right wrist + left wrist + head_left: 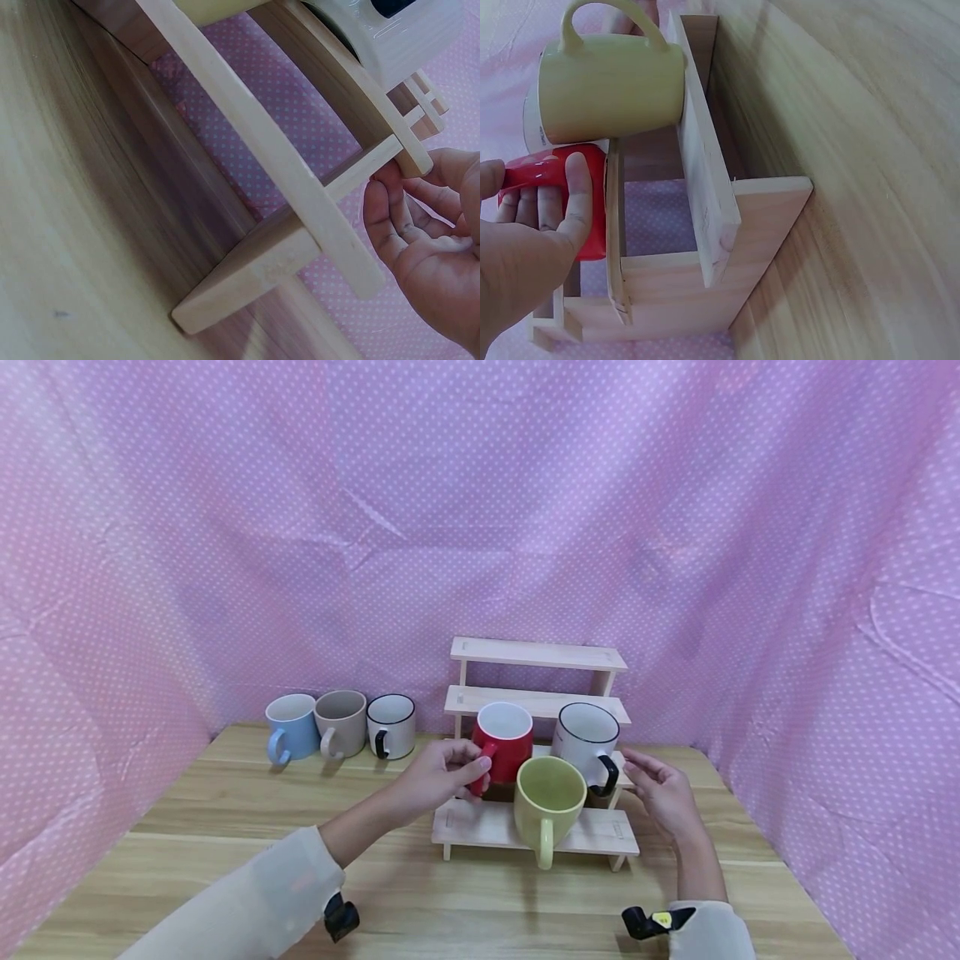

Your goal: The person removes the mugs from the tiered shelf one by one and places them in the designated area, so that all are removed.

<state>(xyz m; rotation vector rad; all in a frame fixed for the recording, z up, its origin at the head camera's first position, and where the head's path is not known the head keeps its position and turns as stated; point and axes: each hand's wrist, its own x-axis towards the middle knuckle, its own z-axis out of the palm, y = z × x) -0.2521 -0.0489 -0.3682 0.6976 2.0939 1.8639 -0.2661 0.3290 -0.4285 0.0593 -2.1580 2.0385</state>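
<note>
My left hand (438, 781) grips the handle of a red mug (513, 762), which stands on the second step of a tiered wooden shelf (480, 828). In the left wrist view, its fingers (549, 208) pass through the handle. My right hand (666, 799) is at the right end of that step; the right wrist view has its fingertips pinching the board's end. Beside it stands a white mug (577, 745) with a black rim and black handle. A yellow-green mug (551, 793) stands on the lowest step, handle toward me, partly covering both.
At the back left of the wooden table (225, 810) stand a light blue mug (298, 732), a taupe mug (343, 727) and a white mug (397, 732) with a black handle. The upper two steps (536, 652) rise behind. A pink dotted cloth (480, 527) surrounds the table.
</note>
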